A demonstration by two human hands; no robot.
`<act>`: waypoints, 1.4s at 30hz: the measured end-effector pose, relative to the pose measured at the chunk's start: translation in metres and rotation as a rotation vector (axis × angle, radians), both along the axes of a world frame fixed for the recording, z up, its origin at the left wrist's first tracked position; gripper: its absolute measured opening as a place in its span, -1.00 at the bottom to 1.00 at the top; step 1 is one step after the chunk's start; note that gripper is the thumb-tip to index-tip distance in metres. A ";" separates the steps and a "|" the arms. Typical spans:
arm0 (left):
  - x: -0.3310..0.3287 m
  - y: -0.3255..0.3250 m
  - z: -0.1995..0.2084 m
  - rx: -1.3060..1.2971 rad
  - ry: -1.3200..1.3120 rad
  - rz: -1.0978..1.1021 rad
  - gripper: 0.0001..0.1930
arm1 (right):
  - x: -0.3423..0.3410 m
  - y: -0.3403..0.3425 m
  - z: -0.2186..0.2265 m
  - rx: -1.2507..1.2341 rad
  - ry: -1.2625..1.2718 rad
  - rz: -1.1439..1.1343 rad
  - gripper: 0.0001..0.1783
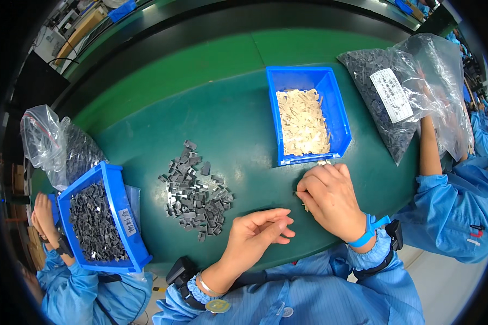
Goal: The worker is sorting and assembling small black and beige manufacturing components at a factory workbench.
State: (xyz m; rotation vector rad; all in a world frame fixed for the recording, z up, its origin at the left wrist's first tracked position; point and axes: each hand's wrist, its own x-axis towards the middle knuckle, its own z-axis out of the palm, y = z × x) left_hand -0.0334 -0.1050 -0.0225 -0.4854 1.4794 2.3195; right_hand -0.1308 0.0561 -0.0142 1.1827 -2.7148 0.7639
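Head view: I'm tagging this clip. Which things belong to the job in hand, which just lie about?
Likely job: pale strips; their blue bin by the right hand; loose dark pieces near the left hand.
Probably lying about: left plastic bag; right plastic bag; labelled blue bin (less sure).

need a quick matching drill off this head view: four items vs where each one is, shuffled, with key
Items
1. Pale strips
2. Heap of dark grey parts
3. Blue wristband
4. Clear bag with a white label

Places
A. Directly on the green table
B. On the wrist of the person's right hand
C. At the picture's right, beside a co-worker's forearm
D. Inside the open blue bin beyond that hand

Pairs: 1-D, 2-A, 3-B, 4-C
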 end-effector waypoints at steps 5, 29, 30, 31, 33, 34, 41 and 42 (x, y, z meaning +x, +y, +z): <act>0.001 -0.003 0.005 0.153 -0.038 0.062 -0.72 | 0.014 -0.011 0.018 -0.094 0.141 0.126 -0.90; 0.008 -0.009 0.027 -0.616 0.571 0.050 -0.91 | 0.020 -0.012 0.029 -0.348 -0.133 0.271 -0.91; 0.008 -0.009 0.026 -0.615 0.572 0.049 -0.91 | 0.018 -0.011 0.030 -0.367 -0.212 0.280 -0.94; 0.009 -0.011 0.023 -0.587 0.569 0.033 -0.90 | 0.016 -0.011 0.029 -0.388 -0.291 0.291 -0.96; 0.009 -0.014 0.023 -0.562 0.567 0.020 -0.89 | 0.013 -0.011 0.028 -0.491 -0.477 0.237 -0.98; 0.010 -0.015 0.026 -0.510 0.503 0.037 -0.89 | 0.012 -0.010 0.027 -0.590 -0.664 0.180 -0.97; 0.014 -0.010 0.029 -0.298 0.360 0.303 -0.82 | 0.030 -0.021 0.022 -0.804 -1.190 0.004 -0.88; 0.014 -0.011 0.030 -0.320 0.364 0.291 -0.83 | 0.031 -0.024 0.025 -0.806 -1.180 0.011 -0.89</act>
